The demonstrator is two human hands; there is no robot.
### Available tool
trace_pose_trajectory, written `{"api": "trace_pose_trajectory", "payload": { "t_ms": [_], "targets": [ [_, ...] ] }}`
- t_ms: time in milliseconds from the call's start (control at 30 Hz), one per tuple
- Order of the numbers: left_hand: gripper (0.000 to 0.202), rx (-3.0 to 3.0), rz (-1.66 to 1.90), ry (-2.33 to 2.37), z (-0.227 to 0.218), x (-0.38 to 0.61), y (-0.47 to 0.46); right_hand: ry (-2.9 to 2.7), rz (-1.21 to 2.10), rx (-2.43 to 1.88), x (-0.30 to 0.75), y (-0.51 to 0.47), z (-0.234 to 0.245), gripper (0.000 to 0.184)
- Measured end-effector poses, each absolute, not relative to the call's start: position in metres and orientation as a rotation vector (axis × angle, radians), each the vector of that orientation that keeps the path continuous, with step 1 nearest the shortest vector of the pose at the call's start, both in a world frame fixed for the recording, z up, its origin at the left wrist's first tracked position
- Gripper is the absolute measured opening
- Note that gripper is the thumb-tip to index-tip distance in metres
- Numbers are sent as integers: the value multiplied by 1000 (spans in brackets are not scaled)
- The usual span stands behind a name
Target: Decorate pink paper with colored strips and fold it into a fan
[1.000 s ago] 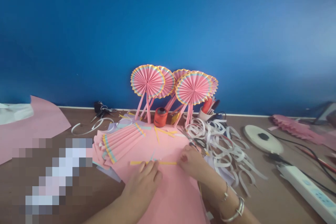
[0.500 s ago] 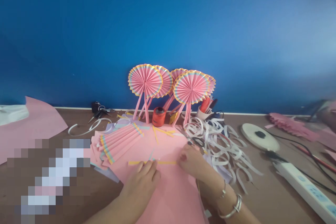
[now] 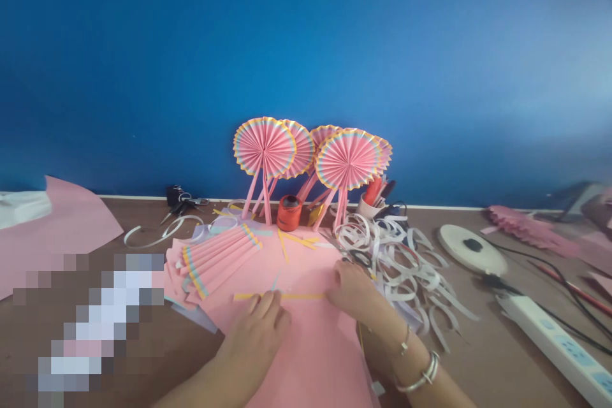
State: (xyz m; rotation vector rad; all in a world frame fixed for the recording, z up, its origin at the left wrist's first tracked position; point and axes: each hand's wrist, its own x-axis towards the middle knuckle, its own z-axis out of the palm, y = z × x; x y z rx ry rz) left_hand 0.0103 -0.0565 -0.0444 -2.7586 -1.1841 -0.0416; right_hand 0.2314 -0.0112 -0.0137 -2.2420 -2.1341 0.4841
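**My left hand on a yellow strip, just below centre of frame**

Strip lies crosswise, nearly level, on a large pink sheet that runs from mid-frame to the bottom edge. My left fingers rest side by side over its left half, tips down on it, not clamped round anything that I can see; thumb hidden. Left end of the strip pokes out past them.

My right hand, right of centre, is at the strip's right end, fingers curled in together. Tips hidden, so cannot tell whether they pinch the strip. Silver bracelets on that wrist, lower right.

Left of centre: pleated pink paper, yellow and blue bands along its edges, overlapping the sheet. Small loose yellow strips lie above my hands.

Centre, against the blue wall: a cluster of round pink fans standing on pink sticks, a red roll between them. Right of centre: a tangle of curly white strips, near my right hand; a cup of pens behind it.

Lower right: white power strip. Left, near the wall's foot: keys.
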Motion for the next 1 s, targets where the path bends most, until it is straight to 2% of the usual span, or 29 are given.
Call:
{"api": "trace_pose_trajectory", "payload": {
  "t_ms": [300,467,667,833,1000],
  "targets": [
    [18,-2772,-42,-1140,-44,12,-56,-2070,803,-2070,246,-7,-3,21],
    [21,-2753,-12,-1172,-46,11,-57,-2059,922,-2059,240,-12,5,8],
    [20,-2713,-21,-1318,-42,9,-60,-2095,876,-2028,232,-13,-3,13],
    [41,-2643,-96,-1437,-40,8,-64,-2113,828,-1967,227,-15,-13,15],
    [43,-2643,-48,-1507,-35,8,-67,-2142,889,-1878,229,-13,-13,15]
  ]
}}
